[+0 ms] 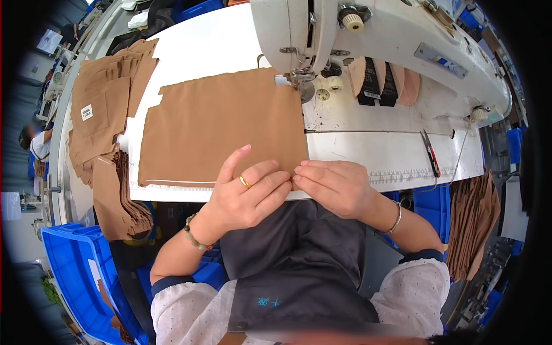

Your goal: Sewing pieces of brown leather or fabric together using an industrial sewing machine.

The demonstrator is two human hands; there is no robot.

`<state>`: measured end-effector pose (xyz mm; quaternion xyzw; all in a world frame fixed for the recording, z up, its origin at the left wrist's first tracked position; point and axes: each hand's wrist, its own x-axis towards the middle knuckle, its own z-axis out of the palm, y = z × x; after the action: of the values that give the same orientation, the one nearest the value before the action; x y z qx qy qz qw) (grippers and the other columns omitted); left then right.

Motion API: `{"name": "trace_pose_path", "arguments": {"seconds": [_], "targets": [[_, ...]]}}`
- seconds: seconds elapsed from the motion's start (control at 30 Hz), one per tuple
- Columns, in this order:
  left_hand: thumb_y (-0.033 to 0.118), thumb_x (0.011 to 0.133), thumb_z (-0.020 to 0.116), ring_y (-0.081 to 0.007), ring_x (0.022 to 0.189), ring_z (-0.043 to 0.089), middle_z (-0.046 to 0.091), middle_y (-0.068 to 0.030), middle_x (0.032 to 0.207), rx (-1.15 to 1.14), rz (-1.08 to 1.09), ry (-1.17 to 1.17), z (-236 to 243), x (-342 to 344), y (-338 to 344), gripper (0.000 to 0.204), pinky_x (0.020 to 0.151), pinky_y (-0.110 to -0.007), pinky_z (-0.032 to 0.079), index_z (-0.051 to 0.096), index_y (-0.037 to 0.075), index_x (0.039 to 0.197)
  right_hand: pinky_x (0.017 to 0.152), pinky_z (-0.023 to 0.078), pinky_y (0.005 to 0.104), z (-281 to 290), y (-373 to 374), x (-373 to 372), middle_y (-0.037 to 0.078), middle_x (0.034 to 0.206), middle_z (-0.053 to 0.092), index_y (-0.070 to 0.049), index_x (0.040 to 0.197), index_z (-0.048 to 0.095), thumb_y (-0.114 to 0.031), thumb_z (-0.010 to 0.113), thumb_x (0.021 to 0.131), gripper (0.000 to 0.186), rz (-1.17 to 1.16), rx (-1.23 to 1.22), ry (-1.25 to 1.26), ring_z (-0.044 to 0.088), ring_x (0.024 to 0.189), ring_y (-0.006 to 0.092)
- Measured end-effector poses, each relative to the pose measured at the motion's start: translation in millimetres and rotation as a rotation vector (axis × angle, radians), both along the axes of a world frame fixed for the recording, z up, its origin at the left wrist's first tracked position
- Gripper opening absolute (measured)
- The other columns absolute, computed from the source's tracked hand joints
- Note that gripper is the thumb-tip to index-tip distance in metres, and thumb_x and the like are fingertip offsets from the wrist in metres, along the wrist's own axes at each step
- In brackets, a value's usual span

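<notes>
A brown fabric panel (221,123) lies flat on the white sewing table, its far right corner beside the presser foot (301,79) of the sewing machine (345,43). At the panel's near right corner, by the table's front edge, my left hand (248,192) pinches the cloth, its index finger raised. Close against it, my right hand (338,187) grips the same corner between thumb and fingers. The fingertips almost meet and hide the bit of edge between them. A pale line runs along the panel's near edge.
Stacked brown pieces (98,115) lie at the left, with more (121,201) hanging over the table edge. Red-handled thread snips (431,154) and pinkish pieces with black labels (382,80) lie right. A blue bin (75,259) stands lower left; brown cloth (472,224) hangs far right.
</notes>
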<state>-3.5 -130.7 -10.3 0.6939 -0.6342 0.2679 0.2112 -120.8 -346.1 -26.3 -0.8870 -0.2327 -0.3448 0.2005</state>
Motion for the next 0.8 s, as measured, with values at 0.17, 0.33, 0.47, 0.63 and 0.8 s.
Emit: {"name": "trace_pose_path", "arguments": {"seconds": [0.17, 0.33, 0.47, 0.63, 0.8], "targets": [[0.019, 0.084, 0.078, -0.0156, 0.103, 0.071, 0.074, 0.0037, 0.1, 0.033, -0.051, -0.022, 0.4, 2.0, 3.5, 0.007, 0.113, -0.053, 0.047, 0.076, 0.016, 0.09, 0.063, 0.057, 0.0283, 4.3, 1.7, -9.8, 0.01, 0.105, 0.075, -0.001, 0.098, 0.076, -0.007, 0.076, 0.082, 0.018, 0.012, -0.13, -0.038, 0.074, 0.079, 0.0189], [0.019, 0.081, 0.082, -0.0175, 0.107, 0.071, 0.077, 0.0043, 0.103, 0.065, -0.077, -0.008, -0.2, 3.0, 0.7, 0.01, 0.112, -0.052, 0.048, 0.075, 0.017, 0.089, 0.057, 0.05, 0.0261, 3.8, 0.9, -12.9, 0.01, 0.105, 0.075, -0.001, 0.099, 0.076, -0.007, 0.075, 0.082, 0.018, 0.005, -0.247, -0.027, 0.068, 0.071, 0.0134], [0.016, 0.08, 0.083, -0.0214, 0.102, 0.072, 0.075, -0.0008, 0.099, 0.144, -0.147, 0.171, 2.4, 7.3, -5.2, 0.014, 0.1, -0.044, 0.056, 0.074, 0.012, 0.09, 0.054, 0.046, 0.0265, 0.6, -0.2, -9.4, 0.006, 0.092, 0.071, -0.002, 0.092, 0.072, -0.009, 0.072, 0.082, 0.012, 0.024, -0.218, -0.018, 0.062, 0.066, 0.012], [0.014, 0.081, 0.083, -0.0231, 0.093, 0.068, 0.07, -0.0035, 0.095, 0.361, -0.144, 0.464, 18.6, 15.8, -8.7, 0.019, 0.083, -0.035, 0.059, 0.072, 0.007, 0.094, 0.053, 0.045, 0.026, -0.3, -3.8, -5.2, 0.003, 0.082, 0.064, -0.003, 0.089, 0.07, -0.011, 0.07, 0.081, 0.011, 0.06, -0.229, 0.022, 0.062, 0.064, 0.0114], [0.025, 0.085, 0.084, -0.0321, 0.127, 0.062, 0.067, -0.0086, 0.13, 0.305, -0.01, 0.454, 12.4, 31.6, -25.9, 0.042, 0.107, -0.051, 0.05, 0.071, 0.008, 0.121, 0.049, 0.044, 0.0252, 3.3, -9.0, -6.2, 0.003, 0.08, 0.063, -0.002, 0.089, 0.069, -0.013, 0.069, 0.079, 0.014, 0.097, -0.273, 0.064, 0.06, 0.059, 0.0114]]}}
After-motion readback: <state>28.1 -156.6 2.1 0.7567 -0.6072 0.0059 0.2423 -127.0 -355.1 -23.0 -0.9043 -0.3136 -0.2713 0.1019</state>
